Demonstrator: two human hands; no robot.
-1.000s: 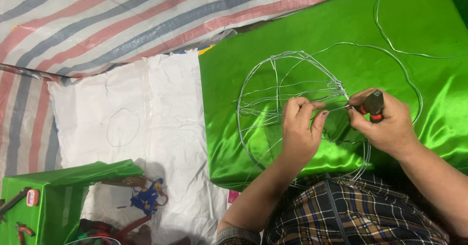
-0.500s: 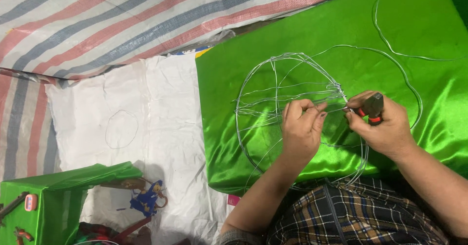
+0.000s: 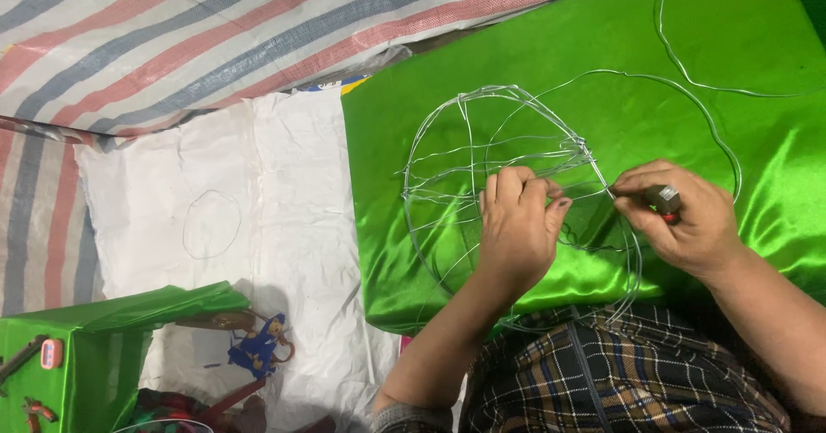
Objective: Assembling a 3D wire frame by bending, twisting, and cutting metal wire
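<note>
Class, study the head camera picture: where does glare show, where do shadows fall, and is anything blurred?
Head view: bright glare streaks the shiny green satin cloth, mostly at its right; soft shadows lie under the left hand and right hand; the thin silver wire frame stays sharp; the crumpled white sheet is evenly lit, without blur.

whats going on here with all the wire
A person is working on a rounded wire frame lying on shiny green cloth. The left hand pinches wires near the frame's middle. The right hand holds a small tool with a red and dark handle against the wire. A loose wire ring lies on the white sheet nearby.
</note>
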